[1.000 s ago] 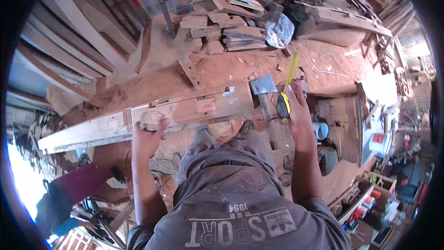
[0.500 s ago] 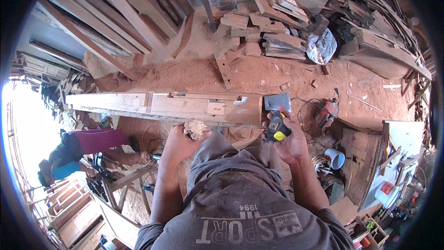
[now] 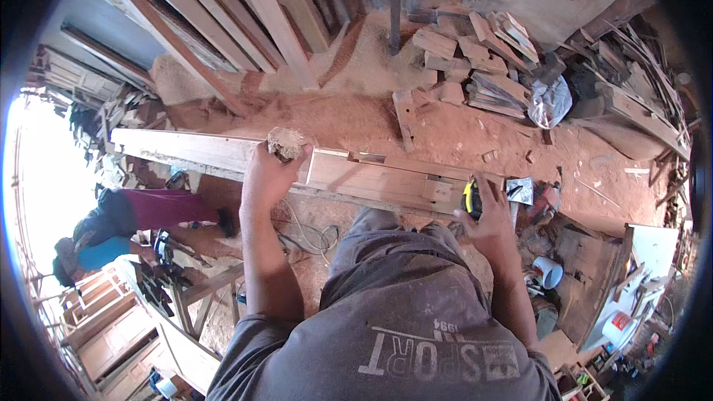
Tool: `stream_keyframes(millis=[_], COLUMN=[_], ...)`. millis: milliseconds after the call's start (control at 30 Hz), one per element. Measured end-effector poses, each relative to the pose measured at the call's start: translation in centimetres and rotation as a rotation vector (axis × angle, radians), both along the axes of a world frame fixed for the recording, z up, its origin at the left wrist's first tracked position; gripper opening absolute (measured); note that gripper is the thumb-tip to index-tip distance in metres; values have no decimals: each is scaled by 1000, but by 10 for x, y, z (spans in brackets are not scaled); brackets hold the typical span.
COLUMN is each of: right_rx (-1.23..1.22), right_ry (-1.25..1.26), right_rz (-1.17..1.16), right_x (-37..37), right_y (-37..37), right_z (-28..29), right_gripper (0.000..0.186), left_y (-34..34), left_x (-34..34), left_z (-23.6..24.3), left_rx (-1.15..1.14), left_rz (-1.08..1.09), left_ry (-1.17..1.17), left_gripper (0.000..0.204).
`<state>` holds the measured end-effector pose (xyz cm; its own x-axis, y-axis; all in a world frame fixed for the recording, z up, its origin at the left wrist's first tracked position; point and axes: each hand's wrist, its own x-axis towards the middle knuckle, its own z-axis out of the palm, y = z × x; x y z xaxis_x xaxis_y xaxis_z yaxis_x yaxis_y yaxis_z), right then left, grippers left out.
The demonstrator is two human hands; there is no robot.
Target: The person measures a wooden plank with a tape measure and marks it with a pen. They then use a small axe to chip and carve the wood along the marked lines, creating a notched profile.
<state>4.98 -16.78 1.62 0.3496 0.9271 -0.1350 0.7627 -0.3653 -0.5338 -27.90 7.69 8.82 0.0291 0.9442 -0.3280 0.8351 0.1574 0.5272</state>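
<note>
My left hand (image 3: pixel 269 174) is closed round a pale, rough, fibrous clump (image 3: pixel 284 141), raised over the long timber beam (image 3: pixel 356 178) near its middle. My right hand (image 3: pixel 488 212) grips a black-and-yellow tape measure (image 3: pixel 471 194) at or just over the beam's right part; whether it touches the wood is unclear. Beside that end lies a grey metal axe head (image 3: pixel 520 189), its handle mostly hidden behind my hand and arm. The beam runs crosswise in front of me, with cut recesses and a small patch along its top.
A co-worker (image 3: pixel 111 234) bends at the left beside a wooden trestle (image 3: pixel 212 286). Ahead are leaning planks (image 3: pixel 260 15), stacked offcuts (image 3: pixel 490 52) and a white sack (image 3: pixel 548 104). A red power tool (image 3: pixel 547 200), a bucket (image 3: pixel 548 273) and a cluttered bench (image 3: pixel 653 245) are at the right.
The tape's yellow blade, out a second ago, no longer shows. Since half a second ago, my left hand has risen forward over the beam and my right hand has shifted slightly relative to its end.
</note>
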Motion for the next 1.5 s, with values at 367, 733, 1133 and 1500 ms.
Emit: stream_keyframes(millis=[367, 733, 1133, 1500], right_rx=[43, 34, -31, -63], right_ry=[5, 77, 116, 122], right_rz=[-374, -357, -146, 11], right_x=[-4, 17, 45, 27], right_y=[0, -18, -7, 5], right_z=[5, 13, -1, 4], right_gripper=[85, 85, 88, 90], left_y=[-70, -122, -119, -89], left_x=[106, 156, 163, 147], left_z=[-88, -117, -50, -48], left_rx=[27, 189, -416, -370], left_rz=[-1152, -1217, -1230, -1219], left_ry=[-149, -242, -126, -312], left_gripper=[71, 41, 49, 47])
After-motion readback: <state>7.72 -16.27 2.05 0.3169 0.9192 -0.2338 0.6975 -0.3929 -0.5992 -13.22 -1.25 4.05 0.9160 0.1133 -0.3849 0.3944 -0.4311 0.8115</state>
